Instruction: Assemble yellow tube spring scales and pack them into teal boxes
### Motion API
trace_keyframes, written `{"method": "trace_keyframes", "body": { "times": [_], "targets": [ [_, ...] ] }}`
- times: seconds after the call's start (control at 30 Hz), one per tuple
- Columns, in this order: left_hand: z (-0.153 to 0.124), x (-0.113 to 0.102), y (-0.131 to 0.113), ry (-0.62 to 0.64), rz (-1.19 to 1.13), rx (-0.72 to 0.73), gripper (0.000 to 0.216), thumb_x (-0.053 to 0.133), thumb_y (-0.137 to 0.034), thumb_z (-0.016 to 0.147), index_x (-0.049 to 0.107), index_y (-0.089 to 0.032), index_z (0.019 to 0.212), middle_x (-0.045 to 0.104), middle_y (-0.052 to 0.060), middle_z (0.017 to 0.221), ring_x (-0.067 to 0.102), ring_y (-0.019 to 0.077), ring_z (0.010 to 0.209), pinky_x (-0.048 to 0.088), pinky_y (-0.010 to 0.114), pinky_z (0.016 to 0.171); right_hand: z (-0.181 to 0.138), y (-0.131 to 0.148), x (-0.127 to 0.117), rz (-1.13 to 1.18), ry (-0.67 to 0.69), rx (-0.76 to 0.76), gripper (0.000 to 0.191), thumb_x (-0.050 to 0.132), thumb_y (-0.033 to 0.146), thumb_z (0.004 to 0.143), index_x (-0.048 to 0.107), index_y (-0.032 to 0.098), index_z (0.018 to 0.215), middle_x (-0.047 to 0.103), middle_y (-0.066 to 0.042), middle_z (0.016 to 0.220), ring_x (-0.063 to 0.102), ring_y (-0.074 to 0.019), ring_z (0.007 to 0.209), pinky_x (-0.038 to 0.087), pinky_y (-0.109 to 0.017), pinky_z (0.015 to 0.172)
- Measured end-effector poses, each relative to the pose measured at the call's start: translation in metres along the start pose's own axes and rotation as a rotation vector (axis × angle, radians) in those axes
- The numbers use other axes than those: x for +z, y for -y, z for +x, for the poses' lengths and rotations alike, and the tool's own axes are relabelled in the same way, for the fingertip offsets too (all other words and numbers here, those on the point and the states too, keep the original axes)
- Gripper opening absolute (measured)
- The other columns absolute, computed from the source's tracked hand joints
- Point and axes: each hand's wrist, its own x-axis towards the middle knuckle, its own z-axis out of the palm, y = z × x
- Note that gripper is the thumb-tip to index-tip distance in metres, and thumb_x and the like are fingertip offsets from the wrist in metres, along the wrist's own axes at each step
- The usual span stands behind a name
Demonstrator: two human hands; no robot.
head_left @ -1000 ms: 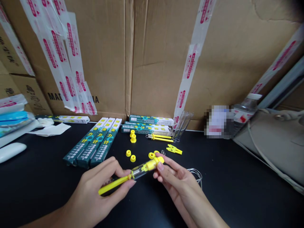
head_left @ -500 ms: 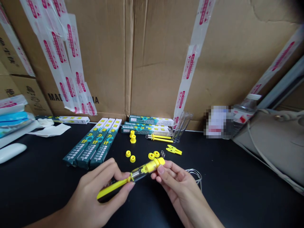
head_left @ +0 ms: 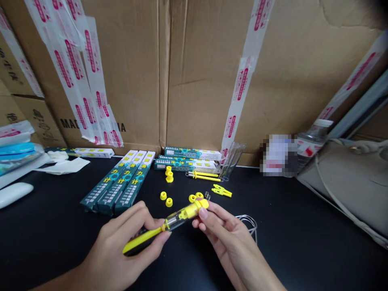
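Both my hands hold one spring scale (head_left: pixel 169 222), a clear tube with a yellow rod sticking out towards the lower left and a yellow cap at the upper right. My left hand (head_left: pixel 121 246) grips the tube and rod near the middle. My right hand (head_left: pixel 224 236) pinches the yellow cap end with thumb and fingers. Just beyond the cap lie loose yellow rings (head_left: pixel 195 197), small yellow caps (head_left: pixel 166 199), a little metal spring (head_left: pixel 207 195) and a yellow forked clip (head_left: pixel 222 191) on the black table (head_left: pixel 45 226).
Three green boxes (head_left: pixel 119 182) lie side by side left of centre, more green boxes (head_left: pixel 189 159) at the back with a yellow rod part (head_left: pixel 203 176) and clear tubes (head_left: pixel 232 159). A taped cardboard wall (head_left: pixel 194 72) stands behind. A water bottle (head_left: pixel 309 141) and grey bag (head_left: pixel 348 178) sit right; white wire (head_left: pixel 250 222) lies near my right hand.
The scale and both hands have shifted slightly down and left; the grip on it is the same. Nothing on the table has moved.
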Motion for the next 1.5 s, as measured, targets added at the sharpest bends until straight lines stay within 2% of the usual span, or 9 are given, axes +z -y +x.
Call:
{"method": "trace_keyframes", "body": {
  "times": [0.2, 0.33, 0.43, 0.57, 0.7, 0.93, 1.13, 1.27, 1.5],
  "targets": [
    [0.000, 0.001, -0.001, -0.009, 0.001, -0.014, 0.021, 0.060, -0.008, 0.087, 0.047, -0.022, 0.079, 0.053, -0.006, 0.071, 0.055, 0.0052, 0.048, 0.037, 0.015, 0.039, -0.002, 0.001, 0.000, -0.010, 0.009, -0.002, 0.019, 0.089, 0.027, 0.071, 0.075, 0.016, 0.078, 0.075, -0.001, 0.076, 0.070, -0.0096, 0.071, 0.057, -0.016, 0.075],
    [0.000, 0.001, 0.000, 0.001, 0.006, -0.016, 0.020, 0.060, -0.007, 0.088, 0.048, -0.022, 0.081, 0.054, -0.006, 0.073, 0.052, 0.0043, 0.046, 0.036, 0.015, 0.038, -0.002, 0.000, 0.001, -0.003, -0.012, -0.007, 0.033, 0.089, 0.026, 0.071, 0.076, 0.017, 0.100, 0.077, -0.002, 0.077, 0.071, -0.0100, 0.072, 0.057, -0.018, 0.077],
    [0.000, 0.001, 0.000, -0.001, -0.001, -0.011, 0.020, 0.060, -0.006, 0.088, 0.049, -0.022, 0.082, 0.054, -0.005, 0.074, 0.059, 0.0062, 0.054, 0.041, 0.013, 0.043, -0.002, -0.001, 0.003, 0.018, -0.021, -0.010, 0.040, 0.089, 0.026, 0.072, 0.076, 0.018, 0.109, 0.077, -0.001, 0.075, 0.070, -0.0088, 0.070, 0.057, -0.016, 0.077],
    [0.000, 0.002, 0.000, -0.005, -0.009, -0.007, 0.020, 0.060, -0.006, 0.088, 0.049, -0.022, 0.082, 0.053, -0.005, 0.074, 0.063, 0.0071, 0.060, 0.043, 0.012, 0.046, 0.000, -0.005, 0.003, 0.031, -0.020, -0.034, 0.027, 0.091, 0.027, 0.068, 0.078, 0.014, 0.088, 0.077, -0.002, 0.075, 0.071, -0.0090, 0.068, 0.057, -0.013, 0.071],
    [-0.001, 0.001, 0.000, -0.003, -0.013, -0.001, 0.020, 0.060, -0.005, 0.088, 0.050, -0.022, 0.083, 0.054, -0.005, 0.074, 0.063, 0.0069, 0.061, 0.043, 0.012, 0.046, 0.002, -0.009, 0.001, 0.069, -0.048, -0.056, 0.023, 0.092, 0.024, 0.066, 0.073, 0.016, 0.075, 0.075, -0.001, 0.067, 0.073, -0.0112, 0.066, 0.058, -0.015, 0.069],
    [0.000, 0.001, 0.000, -0.006, -0.012, 0.027, 0.020, 0.060, -0.004, 0.089, 0.050, -0.022, 0.084, 0.052, -0.005, 0.075, 0.063, 0.0075, 0.064, 0.050, 0.012, 0.057, 0.001, -0.010, -0.002, 0.050, -0.027, -0.087, 0.052, 0.090, 0.025, 0.070, 0.071, 0.018, 0.118, 0.080, -0.005, 0.077, 0.075, -0.0122, 0.071, 0.059, -0.019, 0.075],
    [0.000, 0.001, -0.001, 0.006, -0.012, 0.035, 0.019, 0.059, -0.005, 0.090, 0.051, -0.022, 0.085, 0.051, -0.004, 0.076, 0.063, 0.0087, 0.068, 0.054, 0.014, 0.065, 0.006, -0.010, -0.006, 0.028, 0.000, -0.103, 0.045, 0.090, 0.025, 0.069, 0.077, 0.020, 0.111, 0.079, -0.003, 0.077, 0.074, -0.0122, 0.070, 0.058, -0.019, 0.074],
    [0.000, 0.001, -0.001, 0.008, -0.009, 0.034, 0.019, 0.059, -0.006, 0.090, 0.050, -0.022, 0.084, 0.051, -0.005, 0.075, 0.062, 0.0078, 0.065, 0.053, 0.013, 0.064, 0.008, -0.011, -0.007, -0.012, 0.021, -0.155, 0.044, 0.090, 0.025, 0.070, 0.077, 0.023, 0.112, 0.074, 0.001, 0.067, 0.069, -0.0097, 0.064, 0.055, -0.018, 0.070],
    [-0.001, 0.001, 0.001, 0.009, -0.017, 0.018, 0.019, 0.059, -0.007, 0.090, 0.049, -0.022, 0.084, 0.051, -0.005, 0.075, 0.062, 0.0073, 0.063, 0.052, 0.013, 0.060, 0.007, -0.010, -0.008, -0.031, 0.022, -0.143, 0.043, 0.091, 0.026, 0.069, 0.077, 0.023, 0.110, 0.074, 0.001, 0.068, 0.069, -0.0097, 0.063, 0.055, -0.020, 0.069]
  ]
}}
